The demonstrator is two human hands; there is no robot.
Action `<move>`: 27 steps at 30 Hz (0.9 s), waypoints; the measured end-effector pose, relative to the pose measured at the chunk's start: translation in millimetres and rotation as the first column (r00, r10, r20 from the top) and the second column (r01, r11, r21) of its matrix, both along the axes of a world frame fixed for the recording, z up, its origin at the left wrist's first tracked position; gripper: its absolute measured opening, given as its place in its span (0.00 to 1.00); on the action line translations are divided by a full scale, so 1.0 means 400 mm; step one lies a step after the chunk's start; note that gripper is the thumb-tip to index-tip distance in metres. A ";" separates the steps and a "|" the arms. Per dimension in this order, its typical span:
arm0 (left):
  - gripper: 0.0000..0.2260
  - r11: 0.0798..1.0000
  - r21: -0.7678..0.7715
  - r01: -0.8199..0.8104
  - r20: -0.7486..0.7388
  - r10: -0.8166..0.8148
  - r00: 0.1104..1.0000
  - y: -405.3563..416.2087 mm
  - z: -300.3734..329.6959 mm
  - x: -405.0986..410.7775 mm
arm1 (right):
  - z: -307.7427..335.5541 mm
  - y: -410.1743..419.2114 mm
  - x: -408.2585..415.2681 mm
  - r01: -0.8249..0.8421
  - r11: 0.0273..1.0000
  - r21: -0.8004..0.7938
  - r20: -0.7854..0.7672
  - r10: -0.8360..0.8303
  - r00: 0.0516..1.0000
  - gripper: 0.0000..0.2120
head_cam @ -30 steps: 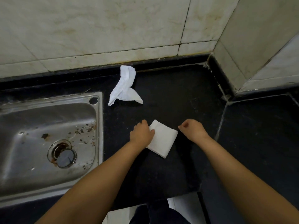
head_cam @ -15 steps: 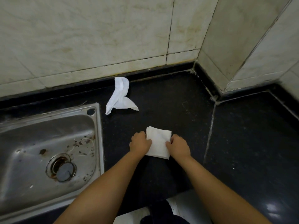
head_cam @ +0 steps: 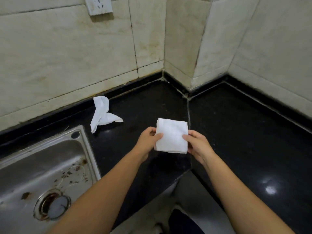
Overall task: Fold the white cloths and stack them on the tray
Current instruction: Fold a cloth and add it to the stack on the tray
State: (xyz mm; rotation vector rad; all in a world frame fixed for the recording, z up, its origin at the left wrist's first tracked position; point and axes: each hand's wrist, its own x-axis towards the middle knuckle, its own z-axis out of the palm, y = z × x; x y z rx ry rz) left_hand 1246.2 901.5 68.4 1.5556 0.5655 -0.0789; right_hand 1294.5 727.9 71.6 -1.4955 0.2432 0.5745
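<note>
Folded white cloth (head_cam: 171,135), a neat square of several layers, is held up between our two hands above the black stone counter (head_cam: 244,135), near its front edge where the counter turns a corner. Our left hand (head_cam: 148,141) pinches the cloth's left edge, thumb on top and fingers curled beneath. Our right hand (head_cam: 198,146) grips the right edge the same way, thumb lying across the top layer and the other fingers tucked under it. We cannot tell whether the cloth's lower edge touches the counter. Both bare forearms reach in from the bottom of the view.

A second white cloth (head_cam: 102,114) lies crumpled and unfolded on the counter toward its back edge, close to the dark upstand under the wall, just beyond the far right corner of the sink and well apart from our hands.

A stainless steel sink (head_cam: 50,166) is set into the counter's left side. Its basin is speckled with brown bits, and a round drain (head_cam: 53,206) sits low in it, ringed with rust. A small hole shows in the sink's rim at its far right corner.

Cream tiled walls (head_cam: 67,56) rise behind the counter and fold round a projecting corner on the right. A white wall socket (head_cam: 99,5) is fixed to the tiles at the top edge of the view
</note>
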 end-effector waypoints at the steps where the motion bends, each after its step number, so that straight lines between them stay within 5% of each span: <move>1: 0.02 0.999 -0.022 0.039 0.012 -0.039 0.999 -0.032 0.010 -0.003 | 0.007 -0.036 -0.020 0.047 0.998 0.029 0.003 -0.047 0.999 0.07; 11: 0.03 0.847 -0.072 0.526 0.032 -0.525 0.850 -0.507 0.067 -0.075 | 0.041 -0.508 -0.331 0.524 0.848 0.071 0.083 -0.529 0.845 0.07; 18: 0.02 0.577 -0.110 0.809 0.057 -0.809 0.585 -0.958 0.043 -0.392 | 0.038 -0.889 -0.807 0.786 0.618 0.017 0.129 -0.781 0.611 0.07; 27: 0.02 0.166 -0.125 0.978 0.069 -0.982 0.176 -1.464 0.023 -0.991 | 0.062 -1.239 -1.531 0.965 0.243 -0.096 0.164 -0.953 0.256 0.06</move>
